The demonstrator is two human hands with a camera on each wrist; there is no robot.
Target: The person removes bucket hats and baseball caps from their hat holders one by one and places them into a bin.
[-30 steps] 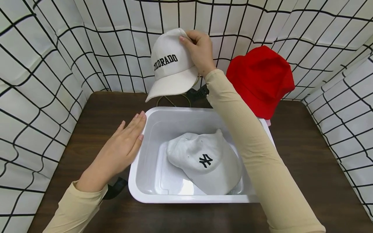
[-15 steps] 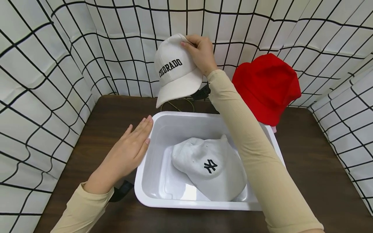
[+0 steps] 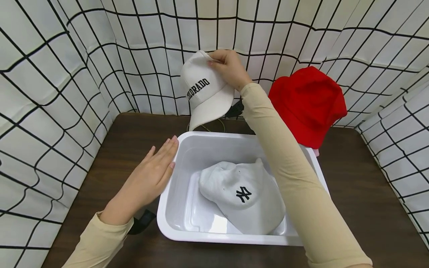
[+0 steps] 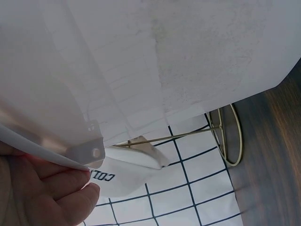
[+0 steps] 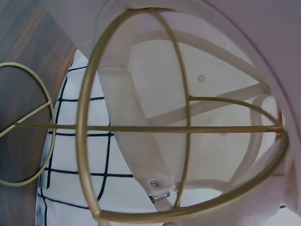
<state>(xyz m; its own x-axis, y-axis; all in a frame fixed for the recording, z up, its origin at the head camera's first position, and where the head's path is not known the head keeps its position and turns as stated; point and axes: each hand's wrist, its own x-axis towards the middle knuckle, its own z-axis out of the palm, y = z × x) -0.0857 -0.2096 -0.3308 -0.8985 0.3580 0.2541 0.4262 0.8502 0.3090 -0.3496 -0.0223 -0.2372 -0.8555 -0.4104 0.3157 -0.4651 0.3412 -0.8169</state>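
My right hand (image 3: 231, 69) pinches the crown of a white baseball cap (image 3: 209, 102) marked COLORADO. The cap sits over the gold wire frame of a hat stand (image 5: 136, 128), whose ribs show inside it in the right wrist view. Below, a white cap (image 3: 246, 201) with a black NY emblem lies in a white plastic basin (image 3: 234, 238), brim toward the near right. With fingers straight and together, my left hand (image 3: 147, 175) rests along the basin's left rim; the left wrist view shows its fingertips (image 4: 84, 186) right at that rim.
A red bucket hat (image 3: 308, 106) is at the back right, overlapping the basin's far right corner in the head view. Black wire grid walls (image 3: 151, 80) backed with white sheeting enclose the dark wooden tabletop (image 3: 134, 128).
The COLORADO cap has tilted, its brim swinging right and pointing more downward, with my right hand still gripping its crown. The head view has shifted slightly. My left hand stays at the rim.
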